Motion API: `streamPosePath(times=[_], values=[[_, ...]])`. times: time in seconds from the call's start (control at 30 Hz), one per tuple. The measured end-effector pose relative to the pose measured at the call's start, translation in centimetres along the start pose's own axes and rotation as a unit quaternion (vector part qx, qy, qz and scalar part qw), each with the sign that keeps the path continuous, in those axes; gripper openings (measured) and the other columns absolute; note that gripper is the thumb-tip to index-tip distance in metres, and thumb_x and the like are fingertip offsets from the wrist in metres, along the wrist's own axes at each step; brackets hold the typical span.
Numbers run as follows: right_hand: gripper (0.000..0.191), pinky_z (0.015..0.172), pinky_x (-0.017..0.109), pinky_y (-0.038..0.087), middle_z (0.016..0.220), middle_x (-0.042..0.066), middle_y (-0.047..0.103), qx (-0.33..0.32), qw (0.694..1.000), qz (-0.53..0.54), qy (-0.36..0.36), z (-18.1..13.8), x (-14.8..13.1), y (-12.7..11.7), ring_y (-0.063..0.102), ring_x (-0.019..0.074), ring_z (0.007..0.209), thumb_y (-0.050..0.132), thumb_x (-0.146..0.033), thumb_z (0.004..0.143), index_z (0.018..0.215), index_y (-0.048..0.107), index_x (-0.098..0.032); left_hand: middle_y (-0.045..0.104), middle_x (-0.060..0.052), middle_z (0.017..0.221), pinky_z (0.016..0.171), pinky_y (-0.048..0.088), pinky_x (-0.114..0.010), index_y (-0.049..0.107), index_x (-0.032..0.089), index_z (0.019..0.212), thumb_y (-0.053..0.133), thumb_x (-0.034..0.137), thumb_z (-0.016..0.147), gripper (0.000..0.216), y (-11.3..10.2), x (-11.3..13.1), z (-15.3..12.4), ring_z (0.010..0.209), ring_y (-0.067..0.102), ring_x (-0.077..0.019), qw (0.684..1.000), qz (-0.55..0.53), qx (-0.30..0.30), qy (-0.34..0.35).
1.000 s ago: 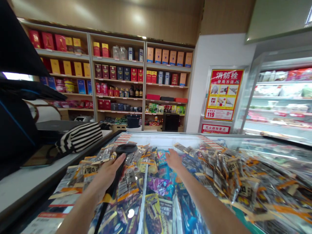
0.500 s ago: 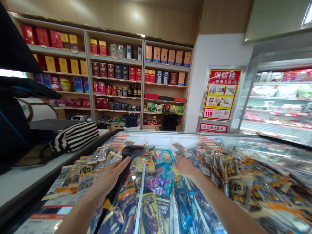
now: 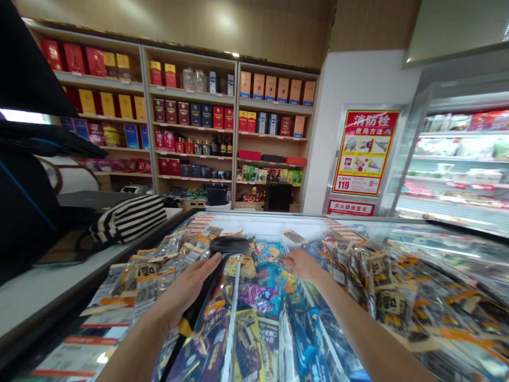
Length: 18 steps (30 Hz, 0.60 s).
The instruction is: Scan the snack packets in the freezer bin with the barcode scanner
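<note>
My left hand [image 3: 186,289] is wrapped round a black handheld scanner [image 3: 228,245], whose head points away over the glass lid [image 3: 254,225] of a chest freezer. My right hand [image 3: 302,263] reaches forward over the lid and pinches the edge of a clear snack packet [image 3: 278,257]. Many clear packets with orange bands [image 3: 159,260] lie in heaps on the lid to either side of my hands. Through the glass I see colourful frozen-food bags [image 3: 262,297].
A white counter [image 3: 35,297] runs along the left with a striped bag [image 3: 129,216] and a dark tablet [image 3: 63,249] on it. Wooden shelves of boxed bottles [image 3: 191,122] fill the back wall. A red fire-hydrant poster [image 3: 363,151] and a refrigerated display case [image 3: 457,159] stand at right.
My left hand has carried the scanner slightly right and forward. My right hand has shifted right and closed on a packet.
</note>
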State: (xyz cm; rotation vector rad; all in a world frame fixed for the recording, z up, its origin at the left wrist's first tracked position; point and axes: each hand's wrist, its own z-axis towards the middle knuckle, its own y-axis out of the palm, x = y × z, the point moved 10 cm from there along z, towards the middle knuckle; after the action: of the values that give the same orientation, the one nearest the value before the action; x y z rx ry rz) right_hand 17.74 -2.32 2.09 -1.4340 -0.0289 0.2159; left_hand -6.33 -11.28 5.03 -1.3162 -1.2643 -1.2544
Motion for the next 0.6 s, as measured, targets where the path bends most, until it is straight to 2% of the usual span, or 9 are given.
streamPosePath(times=[0.1, 0.17, 0.27, 0.33, 0.4, 0.5, 0.6], values=[[0.028, 0.074, 0.027, 0.038, 0.096, 0.009, 0.062, 0.026, 0.998, 0.053, 0.023, -0.6, 1.0, -0.3, 0.054, 0.0217, 0.092, 0.048, -0.03, 0.072, 0.093, 0.062, -0.018, 0.054, 0.003, 0.049, 0.04, 0.035, -0.02, 0.048, 0.017, 0.059, 0.057, 0.054, 0.058, 0.039, 0.2, -0.1, 0.0, 0.04, 0.046, -0.0085, 1.0, -0.004, -0.011, -0.004], [0.035, 0.073, 0.028, 0.039, 0.093, 0.008, 0.064, 0.031, 0.993, 0.106, 0.031, -0.9, 1.7, 0.0, 0.055, 0.0221, 0.088, 0.057, -0.026, 0.062, 0.096, 0.06, -0.018, 0.053, 0.003, 0.047, 0.04, 0.035, -0.02, 0.048, 0.017, 0.059, 0.056, 0.054, 0.059, 0.039, 0.4, -0.1, 0.0, 0.039, 0.044, -0.0083, 1.0, -0.003, -0.023, -0.004], [0.026, 0.066, 0.028, 0.041, 0.075, 0.004, 0.066, 0.038, 0.968, 0.238, 0.064, -1.4, 2.9, 0.4, 0.058, 0.0218, 0.075, 0.061, -0.023, 0.054, 0.079, 0.061, -0.016, 0.053, 0.003, 0.045, 0.042, 0.034, -0.021, 0.049, 0.016, 0.058, 0.053, 0.054, 0.063, 0.038, 0.7, -0.1, -0.2, 0.039, 0.044, -0.0088, 0.999, 0.016, -0.038, -0.006], [0.024, 0.062, 0.028, 0.043, 0.075, 0.004, 0.066, 0.086, 0.934, 0.332, 0.103, -2.0, 4.2, -0.1, 0.059, 0.0214, 0.073, 0.058, -0.027, 0.058, 0.079, 0.059, -0.016, 0.054, 0.001, 0.047, 0.043, 0.035, -0.021, 0.051, 0.015, 0.059, 0.051, 0.054, 0.065, 0.039, 1.1, -0.1, -0.5, 0.041, 0.045, -0.0091, 0.998, 0.024, -0.051, -0.006], [0.033, 0.06, 0.027, 0.044, 0.086, 0.005, 0.065, 0.141, 0.881, 0.43, 0.137, -2.6, 5.3, -0.7, 0.06, 0.0207, 0.077, 0.053, -0.034, 0.062, 0.091, 0.054, -0.017, 0.054, 0.001, 0.049, 0.044, 0.035, -0.02, 0.053, 0.014, 0.061, 0.048, 0.054, 0.068, 0.041, 1.8, -0.1, -0.9, 0.042, 0.045, -0.0089, 0.997, 0.014, -0.073, -0.003], [0.043, 0.057, 0.027, 0.046, 0.092, 0.006, 0.064, 0.171, 0.806, 0.548, 0.145, -2.7, 5.7, -0.3, 0.06, 0.02, 0.078, 0.051, -0.035, 0.063, 0.102, 0.048, -0.018, 0.056, 0.0, 0.052, 0.043, 0.034, -0.02, 0.054, 0.014, 0.066, 0.048, 0.052, 0.07, 0.039, 3.1, 0.0, -1.6, 0.042, 0.045, -0.0079, 0.994, -0.023, -0.107, 0.0], [0.043, 0.063, 0.028, 0.046, 0.091, 0.006, 0.064, 0.197, 0.793, 0.566, 0.108, -2.2, 5.1, -0.2, 0.06, 0.0202, 0.081, 0.051, -0.032, 0.062, 0.103, 0.05, -0.016, 0.056, 0.0, 0.055, 0.042, 0.034, -0.019, 0.055, 0.014, 0.069, 0.05, 0.049, 0.07, 0.035, 3.8, 0.0, -2.0, 0.042, 0.045, -0.0073, 0.991, -0.05, -0.121, -0.004]])
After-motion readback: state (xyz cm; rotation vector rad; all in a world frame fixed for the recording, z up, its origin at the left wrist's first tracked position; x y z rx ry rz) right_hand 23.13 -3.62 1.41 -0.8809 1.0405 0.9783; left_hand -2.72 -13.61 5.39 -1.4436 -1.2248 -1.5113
